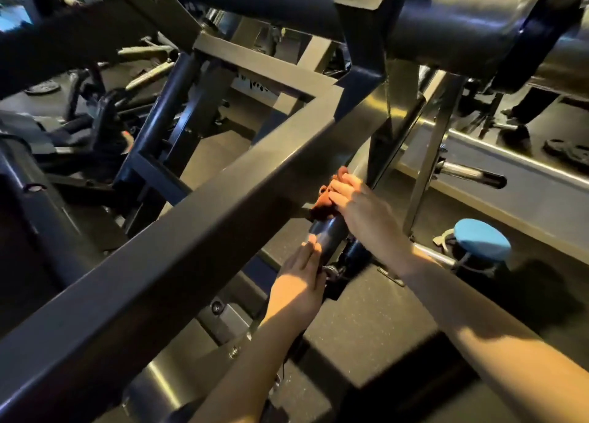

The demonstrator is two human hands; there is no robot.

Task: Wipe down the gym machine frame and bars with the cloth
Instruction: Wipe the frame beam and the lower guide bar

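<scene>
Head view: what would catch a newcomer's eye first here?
A broad dark square steel beam crosses the picture diagonally from lower left to upper centre. Below it, the right hand grips a reddish-brown cloth against a dark round bar, while the left hand touches that bar lower down with straight fingers. A round blue disc stands out at the right.

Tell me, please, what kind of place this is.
Most likely a gym. A heavy black steel machine frame fills the view, a weight plate lies on the dark rubber floor, and a chrome plate-loading peg sticks out nearby. The right hand holds a cloth against a bar.
</scene>
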